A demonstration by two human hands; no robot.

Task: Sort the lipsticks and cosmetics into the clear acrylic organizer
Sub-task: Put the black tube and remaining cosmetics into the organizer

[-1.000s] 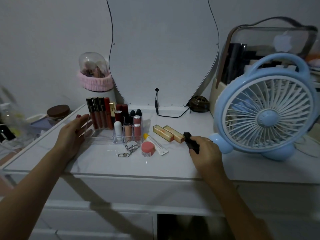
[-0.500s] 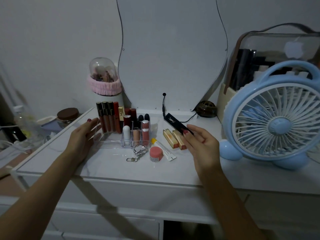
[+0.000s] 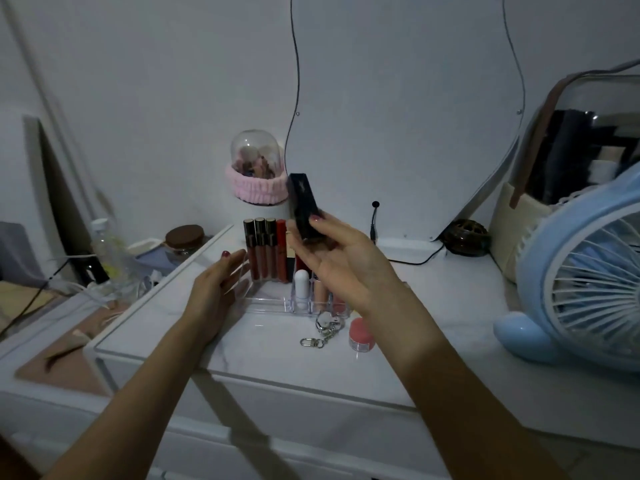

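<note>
the right hand (image 3: 349,268) is raised above the clear acrylic organizer (image 3: 266,301) on the white marble desk (image 3: 270,344), its fingers (image 3: 317,221) clamped on a black rectangular lipstick case (image 3: 303,206) held nearly upright. the left hand (image 3: 216,289) rests open, fingers apart, against the organizer's left side, near the dark-capped red lip gloss tubes (image 3: 259,251) standing in its back row.

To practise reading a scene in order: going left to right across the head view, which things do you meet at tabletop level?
Brown-lidded jar → left hand → white lipstick → pink jar → blue fan.
</note>
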